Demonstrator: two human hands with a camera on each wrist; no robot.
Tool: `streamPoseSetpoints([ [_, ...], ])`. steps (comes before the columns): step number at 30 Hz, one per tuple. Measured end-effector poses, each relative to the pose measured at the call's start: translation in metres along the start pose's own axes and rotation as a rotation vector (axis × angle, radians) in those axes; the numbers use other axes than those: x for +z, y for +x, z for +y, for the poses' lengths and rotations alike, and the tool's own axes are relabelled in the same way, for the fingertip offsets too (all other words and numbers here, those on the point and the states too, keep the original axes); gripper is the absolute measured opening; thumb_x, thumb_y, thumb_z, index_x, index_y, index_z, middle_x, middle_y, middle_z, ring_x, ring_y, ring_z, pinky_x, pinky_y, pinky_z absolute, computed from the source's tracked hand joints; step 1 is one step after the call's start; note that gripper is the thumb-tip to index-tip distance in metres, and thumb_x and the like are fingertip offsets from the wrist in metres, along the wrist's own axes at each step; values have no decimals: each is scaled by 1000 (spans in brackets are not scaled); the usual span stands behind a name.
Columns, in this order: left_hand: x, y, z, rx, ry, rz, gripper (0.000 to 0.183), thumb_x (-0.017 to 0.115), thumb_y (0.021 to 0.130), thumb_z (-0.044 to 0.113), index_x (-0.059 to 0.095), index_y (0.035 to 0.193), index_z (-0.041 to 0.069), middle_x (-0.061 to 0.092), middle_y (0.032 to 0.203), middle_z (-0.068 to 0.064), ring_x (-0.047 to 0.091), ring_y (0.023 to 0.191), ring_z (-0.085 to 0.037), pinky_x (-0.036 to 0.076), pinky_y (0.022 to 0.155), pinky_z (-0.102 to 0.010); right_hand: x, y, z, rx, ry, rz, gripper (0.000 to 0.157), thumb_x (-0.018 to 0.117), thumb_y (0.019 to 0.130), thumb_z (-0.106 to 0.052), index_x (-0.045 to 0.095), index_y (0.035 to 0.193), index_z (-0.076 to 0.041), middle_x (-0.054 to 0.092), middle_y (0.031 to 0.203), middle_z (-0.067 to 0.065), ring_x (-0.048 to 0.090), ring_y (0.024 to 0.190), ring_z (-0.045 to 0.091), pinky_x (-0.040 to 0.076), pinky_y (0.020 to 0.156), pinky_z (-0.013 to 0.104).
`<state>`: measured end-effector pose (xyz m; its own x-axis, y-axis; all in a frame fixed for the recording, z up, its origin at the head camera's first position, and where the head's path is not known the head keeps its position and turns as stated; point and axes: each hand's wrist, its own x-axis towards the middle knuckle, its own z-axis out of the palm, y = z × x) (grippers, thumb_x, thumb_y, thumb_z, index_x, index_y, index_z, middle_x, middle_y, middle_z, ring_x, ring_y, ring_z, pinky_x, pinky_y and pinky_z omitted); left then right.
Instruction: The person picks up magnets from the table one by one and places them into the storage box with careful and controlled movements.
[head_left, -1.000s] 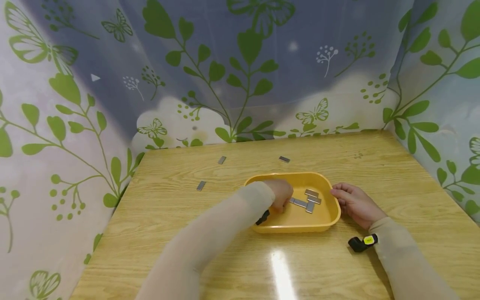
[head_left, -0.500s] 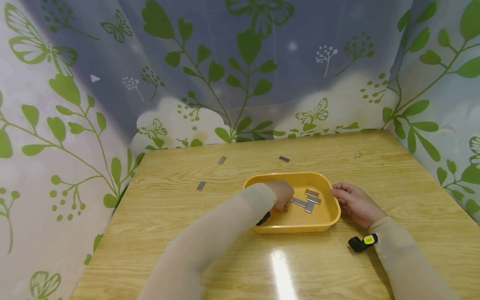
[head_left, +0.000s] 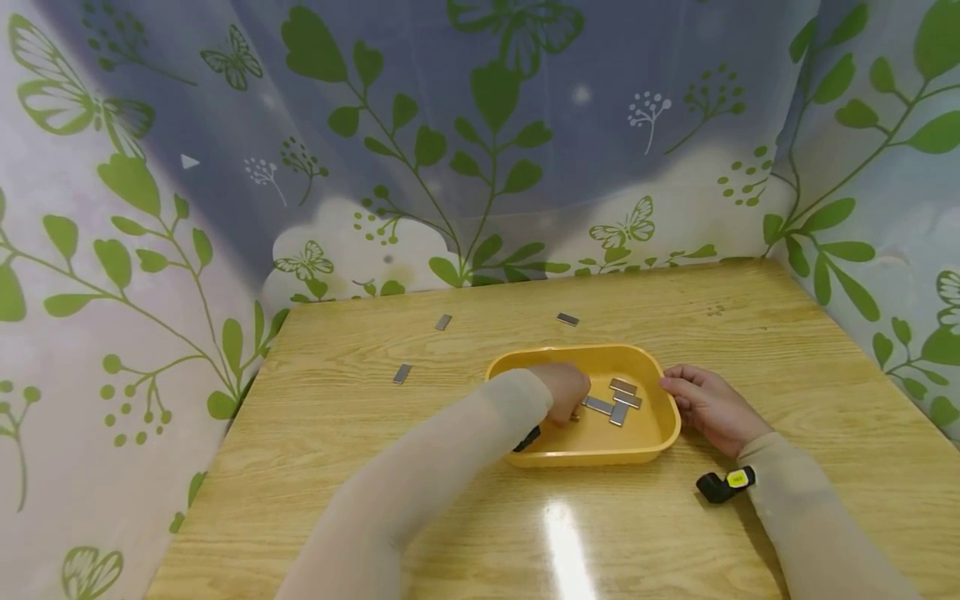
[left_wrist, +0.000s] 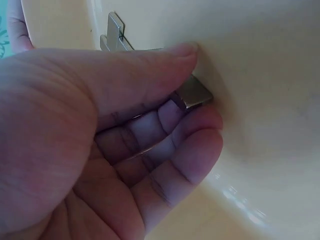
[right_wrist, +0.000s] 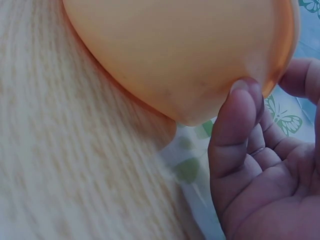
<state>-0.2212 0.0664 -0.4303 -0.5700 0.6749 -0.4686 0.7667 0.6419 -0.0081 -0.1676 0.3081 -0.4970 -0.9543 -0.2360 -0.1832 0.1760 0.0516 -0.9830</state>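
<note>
While the right hand holds the tray, the left hand pinches a metallic grey bar

One left hand, one right hand, one yellow plastic tub, one wooden table and at least eight flat metal bars were visible.

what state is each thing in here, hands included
Left hand: inside the yellow plastic tray, pinching a metal bar
Metal bar: pinched, partly hidden by the thumb
Right hand: gripping the tray's right end
Yellow plastic tray: upright on the wooden table
Bars in the tray: clustered on its floor
Bars on the table: three, lying flat, apart
Black wrist device: strapped to the right wrist
</note>
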Motion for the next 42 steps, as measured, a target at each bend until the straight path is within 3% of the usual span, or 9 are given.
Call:
streamPoseSetpoints([
  [13, 1, -1, 1, 16, -1, 20, 28, 68, 89, 25, 52, 68, 16, 49, 63, 7, 43, 60, -9, 35, 55, -21, -1, 0, 2, 3, 25, -2, 44, 52, 101, -30, 42, 122, 7, 57, 92, 2, 57, 76, 10, 52, 68, 27],
  [24, 0, 1, 2, -1, -48, 14, 26, 73, 84, 16, 51, 70, 16, 48, 64, 6, 42, 61, -8, 34, 54, -21, 0, 0, 0, 1, -2, -3, 46, 51, 101, -31, 41, 122, 8, 58, 96, 5, 59, 79, 10, 53, 69, 28],
  [42, 1, 9, 5, -2, -31, 59, 18, 75, 83, 20, 58, 78, 16, 59, 70, 7, 49, 64, -8, 41, 56, -19, 1, 2, 2, 7, -4, 9, 45, 53, 100, -32, 43, 121, 6, 57, 94, 4, 57, 77, 10, 53, 69, 29],
])
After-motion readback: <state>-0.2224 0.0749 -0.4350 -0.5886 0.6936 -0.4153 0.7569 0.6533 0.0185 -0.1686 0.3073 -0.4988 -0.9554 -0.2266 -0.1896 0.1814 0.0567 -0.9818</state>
